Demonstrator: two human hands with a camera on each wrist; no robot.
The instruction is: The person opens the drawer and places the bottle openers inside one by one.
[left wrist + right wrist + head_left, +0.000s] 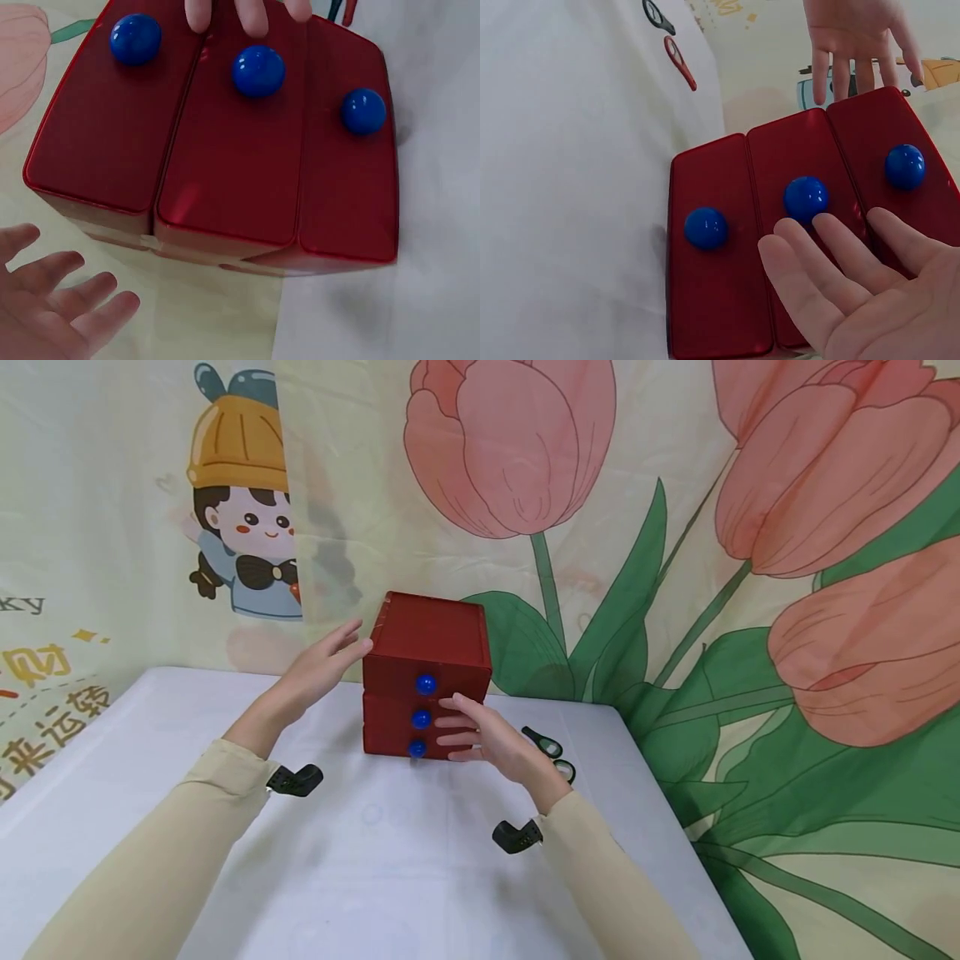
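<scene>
And here's the box (431,631), mid-frame, between left grip (315,672) and right grip (495,739) | right's nearer, fingertips by the middle knob (422,719) | both empty-handed, fingers stretched out!

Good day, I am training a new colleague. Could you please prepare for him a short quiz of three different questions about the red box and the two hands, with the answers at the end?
1. How many blue knobs show on the red box?
2. In the head view, which hand overlaps the front of the box and hides part of it?
3. True or false: one of the hands is curled around a knob.

Key:
1. Three.
2. The right hand; the left hand is at the box's left side.
3. False; both hands have their fingers extended and hold nothing.
</scene>
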